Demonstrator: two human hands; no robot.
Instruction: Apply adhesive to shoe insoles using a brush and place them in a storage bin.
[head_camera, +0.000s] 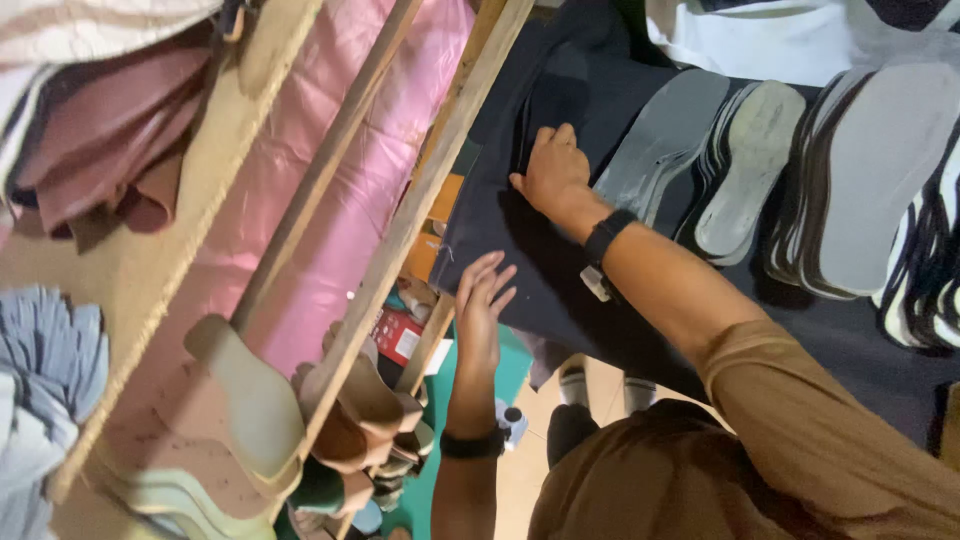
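Wooden shelf rails (400, 200) frame a desk covered in dark cloth (520, 220), with grey insoles (760, 160) stacked beside it. Right hand (552, 172) presses flat on the cloth, fingers closed together; left hand (482, 300) touches the cloth's edge, fingers open.

The right hand (553, 170) presses flat on dark navy fabric (520, 230) spread over the worktop. The left hand (482, 300) hovers open at the fabric's edge, with grey insoles (660, 140) stacked just beside.

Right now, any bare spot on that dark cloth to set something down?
Bare dark cloth lies between the wooden rail and the grey insoles, though both hands, right hand and left hand, occupy it. Right of there, overlapping insole rows crowd it.
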